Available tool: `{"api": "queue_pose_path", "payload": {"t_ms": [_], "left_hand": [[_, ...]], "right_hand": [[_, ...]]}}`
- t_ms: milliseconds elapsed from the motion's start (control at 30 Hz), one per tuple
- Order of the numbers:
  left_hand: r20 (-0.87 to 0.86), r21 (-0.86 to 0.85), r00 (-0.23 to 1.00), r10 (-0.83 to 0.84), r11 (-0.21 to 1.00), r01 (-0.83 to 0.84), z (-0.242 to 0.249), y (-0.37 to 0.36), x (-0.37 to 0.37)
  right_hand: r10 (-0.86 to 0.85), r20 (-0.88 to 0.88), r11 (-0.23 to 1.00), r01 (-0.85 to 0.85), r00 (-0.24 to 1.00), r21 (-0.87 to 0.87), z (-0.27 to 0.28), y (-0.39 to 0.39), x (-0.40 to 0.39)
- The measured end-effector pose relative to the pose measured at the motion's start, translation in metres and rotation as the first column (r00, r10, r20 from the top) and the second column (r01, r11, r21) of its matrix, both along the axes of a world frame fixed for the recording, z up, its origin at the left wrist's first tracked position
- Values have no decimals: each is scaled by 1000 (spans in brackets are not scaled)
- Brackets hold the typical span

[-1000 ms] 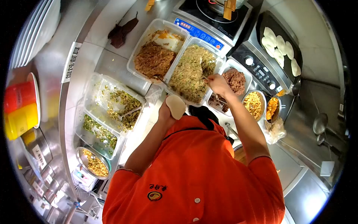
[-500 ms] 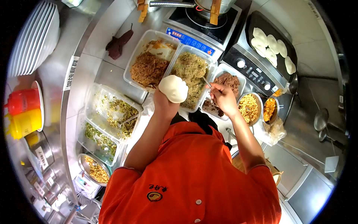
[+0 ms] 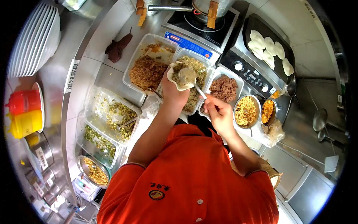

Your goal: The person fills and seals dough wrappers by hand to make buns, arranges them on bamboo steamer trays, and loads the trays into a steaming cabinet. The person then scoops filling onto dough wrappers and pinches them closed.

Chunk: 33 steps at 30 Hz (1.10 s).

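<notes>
My left hand [image 3: 174,93] cups a round dough wrapper [image 3: 180,87], its pale rim curling up around greenish-brown filling. A metal spoon [image 3: 187,76] is gripped by its handle in my right hand [image 3: 218,112]; its bowl rests on or just over the filling inside the wrapper. Under both hands is a clear tub of greenish shredded filling [image 3: 197,64]. To its left, close by my left hand, sits a tub of brown shredded filling [image 3: 147,72]. A tub of dark reddish-brown minced filling [image 3: 223,88] stands just beyond my right hand.
Bowls of yellow chopped food [image 3: 246,111] and orange food [image 3: 267,111] stand at right. Flat dough pieces [image 3: 269,44] lie on a black griddle [image 3: 257,26]. A pot [image 3: 209,7] sits on the induction cooker [image 3: 220,35]. Two tubs of chopped greens [image 3: 123,112] are at left.
The spoon has come up from the greenish filling tub to the wrapper. The wrapper in my left hand now opens as a cup with filling in it.
</notes>
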State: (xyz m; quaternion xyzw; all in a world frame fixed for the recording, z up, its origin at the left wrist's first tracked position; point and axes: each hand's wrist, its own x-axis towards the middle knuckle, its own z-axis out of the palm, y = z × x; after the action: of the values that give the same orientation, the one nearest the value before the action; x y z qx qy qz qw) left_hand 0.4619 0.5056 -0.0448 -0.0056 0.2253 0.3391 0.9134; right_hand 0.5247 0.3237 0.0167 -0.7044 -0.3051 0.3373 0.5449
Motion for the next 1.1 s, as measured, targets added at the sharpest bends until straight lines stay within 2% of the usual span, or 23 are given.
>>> {"api": "queue_pose_path", "payload": {"t_ms": [33, 67, 100, 167, 200, 233, 267, 300, 333, 400, 467, 500, 567, 600, 633, 667, 700, 767, 800, 833, 900, 1067, 1100], "left_hand": [[-68, 30, 997, 21, 999, -19, 8, -4, 2], [-134, 61, 990, 41, 998, -33, 14, -7, 2], [-134, 58, 990, 35, 998, -27, 21, -11, 0], [-192, 299, 979, 67, 954, -7, 30, -15, -5], [-461, 666, 870, 176, 716, 208, 25, -18, -9], [-464, 664, 869, 172, 717, 212, 21, -16, -11], [-336, 427, 941, 43, 898, 111, 17, -12, -12], [-163, 130, 986, -35, 990, 57, 17, -8, -13], [-50, 138, 996, -70, 988, 76, 8, -6, -13], [2, 125, 994, -112, 986, 111, 2, -5, -17], [53, 116, 987, -152, 983, 145, -3, -3, -21], [70, 113, 987, -142, 985, 134, -2, -2, -21], [86, 106, 987, -133, 987, 124, -2, -4, -20], [8, 116, 994, -108, 988, 106, 4, -9, -15], [-70, 127, 994, -84, 988, 92, 8, -12, -12], [48, 146, 985, -164, 977, 156, 4, -11, -17], [49, 146, 985, -166, 977, 157, 10, -8, -20], [-24, 86, 955, -295, 951, 296, 22, -2, -30], [-47, -41, 951, -305, 952, 303, 24, 4, -38], [-51, -42, 951, -306, 952, 304, 7, 4, -40], [202, 129, 938, -281, 957, 259, -26, 6, -37], [54, 25, 988, -145, 989, 144, -19, 1, -30], [54, 24, 988, -146, 989, 145, -17, -1, -27]], "right_hand": [[-3, 1, 1000, 3, 1000, -3, 0, 0, 2], [-26, -406, 997, -5, 913, -75, 0, 2, 6], [-75, -741, 990, -39, 668, -136, 1, 3, 8], [-72, -778, 993, -25, 624, -112, 7, 7, 15], [-79, -809, 992, -31, 582, -119, 8, 6, 17], [-87, -838, 991, -36, 539, -126, 8, 5, 18], [-98, -852, 991, -30, 515, -132, 3, 4, 17], [-100, -851, 991, -27, 515, -133, 2, 4, 18], [-101, -885, 991, -32, 454, -129, 1, 5, 19], [-102, -916, 991, -38, 388, -126, 0, 3, 22], [-42, -990, 993, -104, 137, -56, 3, -2, 31], [-40, -990, 993, -102, 137, -54, 9, -2, 34], [19, -949, 994, -112, 313, -17, 23, -1, 39], [-72, -889, 991, -71, 451, -116, 18, 6, 35], [-51, -877, 992, -79, 478, -101, 9, 9, 35], [-127, -872, 989, -4, 473, -146, 9, 10, 33], [-199, -864, 980, 64, 463, -191, 14, 14, 32], [-132, -875, 989, -2, 466, -150, 13, 7, 39], [-69, -884, 992, -64, 462, -110, 11, 3, 39], [-69, -886, 992, -64, 458, -110, 7, 2, 35], [-83, -935, 979, -147, 345, -142, -3, 6, 22], [-34, -965, 978, -192, 260, -86, 4, 3, 31], [-68, -932, 981, -148, 357, -128, 5, 5, 31]]}}
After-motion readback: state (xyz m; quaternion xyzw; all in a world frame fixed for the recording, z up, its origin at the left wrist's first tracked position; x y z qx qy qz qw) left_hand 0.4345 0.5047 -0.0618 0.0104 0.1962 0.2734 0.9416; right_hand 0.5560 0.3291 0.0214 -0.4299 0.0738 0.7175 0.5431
